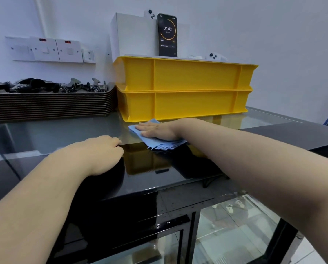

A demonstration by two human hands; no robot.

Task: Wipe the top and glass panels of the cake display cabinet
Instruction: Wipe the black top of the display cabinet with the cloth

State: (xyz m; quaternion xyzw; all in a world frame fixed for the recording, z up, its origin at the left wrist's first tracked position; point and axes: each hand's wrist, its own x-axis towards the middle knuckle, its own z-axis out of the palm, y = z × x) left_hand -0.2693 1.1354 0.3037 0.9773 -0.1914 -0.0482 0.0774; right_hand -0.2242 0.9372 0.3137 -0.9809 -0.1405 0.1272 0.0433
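The cake display cabinet has a glossy black front strip (151, 176) and a glass top (64, 130) behind it. A blue cloth (157, 142) lies on the top where glass meets black, just in front of the yellow crates. My right hand (155, 130) presses flat on the cloth with straight fingers pointing left. My left hand (102, 151) rests on the black strip to the left, its fingers curled under and holding nothing. Glass door panels (233, 231) show below the front edge.
Two stacked yellow crates (186, 90) stand on the glass top right behind the cloth, with a phone (167, 35) showing a timer and a white box (134, 35) on them. A stack of brown trays (50, 105) holding dark utensils sits at the back left. Wall sockets (50, 49) are behind.
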